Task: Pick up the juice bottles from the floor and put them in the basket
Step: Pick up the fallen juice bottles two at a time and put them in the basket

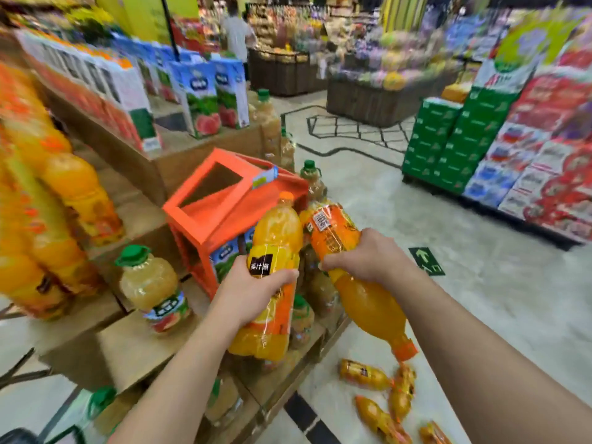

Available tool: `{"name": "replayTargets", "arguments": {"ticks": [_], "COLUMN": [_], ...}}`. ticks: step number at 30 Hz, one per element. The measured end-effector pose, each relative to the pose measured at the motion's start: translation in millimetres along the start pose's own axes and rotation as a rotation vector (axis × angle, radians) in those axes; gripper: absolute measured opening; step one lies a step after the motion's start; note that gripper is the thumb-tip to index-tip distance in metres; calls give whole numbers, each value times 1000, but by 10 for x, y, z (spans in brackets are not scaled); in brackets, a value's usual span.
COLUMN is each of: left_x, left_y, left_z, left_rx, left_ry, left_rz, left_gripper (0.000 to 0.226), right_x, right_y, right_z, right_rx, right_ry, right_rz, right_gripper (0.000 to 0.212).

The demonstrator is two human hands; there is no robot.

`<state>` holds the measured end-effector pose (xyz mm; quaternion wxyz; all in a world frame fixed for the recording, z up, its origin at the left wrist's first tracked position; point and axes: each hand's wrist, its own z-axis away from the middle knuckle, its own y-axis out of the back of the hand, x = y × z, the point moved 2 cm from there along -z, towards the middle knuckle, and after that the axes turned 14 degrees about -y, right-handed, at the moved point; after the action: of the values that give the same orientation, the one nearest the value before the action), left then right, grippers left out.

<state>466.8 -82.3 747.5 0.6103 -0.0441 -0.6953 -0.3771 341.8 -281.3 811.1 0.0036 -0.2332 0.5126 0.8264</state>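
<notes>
Left hand [253, 285] grips an orange juice bottle [272, 277] round its middle, fingers wrapped over the black label, cap up, bottle roughly upright. Right hand [365, 256] grips a second orange bottle [362, 283] round the label band, tilted, cap pointing down and toward the floor. The two bottles sit close together, nearly touching at their upper parts.

Both are held above cardboard boxes [134, 347] stacked with pale juice bottles with green caps [150, 283]. Just behind the hands is an orange crate-like stand [224, 200], tipped, with juice cartons [224, 261] under it.

Four small orange bottles [384, 398] lie on their sides on the floor [480, 299], below the right forearm, loosely bunched. No basket can be made out for sure.

Far left: blurred large orange bottles [64, 203]. Across the aisle: green cases [448, 145] and red packs [551, 155].
</notes>
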Motion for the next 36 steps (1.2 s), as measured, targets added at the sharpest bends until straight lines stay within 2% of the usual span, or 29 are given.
{"name": "replayTargets", "arguments": {"ticks": [4,9,14,19,25,28,32,35,36], "left_x": [2,-85,-267,-496,-843,-1037,-1381,-1654,-1731], "left_y": [397,780,1119,1403,1773,2018,2464,2870,3012], "left_z": [219,718,1402,2209,3154,3584,4094,4407,4495], "left_rx": [130,343,562,730,948,1005,1058,1069,1065], "left_ry": [59,167,307,446,559,601,638,640,647], "left_rz": [59,58,29,10,40,60,60,55,67], "left_gripper": [103,88,98,98,86,81,91,78,81], "right_x": [-378,-827,-1221,-1531,-1741,-1835,-1982,-2140,-2200], "right_y": [-219,-546,-928,-1378,-1999,-2307,-2789,-3146,-3254], "right_z": [149,395,818,1500,2506,3027,3709,4171,4316], "right_rx": [-83,-236,-320,-399,-538,-587,-621,-659,-672], "right_ry": [120,300,535,711,882,925,969,968,963], "right_rz": [-48,45,161,299,379,402,417,408,407], "right_gripper": [105,105,105,102,97,97,99,106,103]}}
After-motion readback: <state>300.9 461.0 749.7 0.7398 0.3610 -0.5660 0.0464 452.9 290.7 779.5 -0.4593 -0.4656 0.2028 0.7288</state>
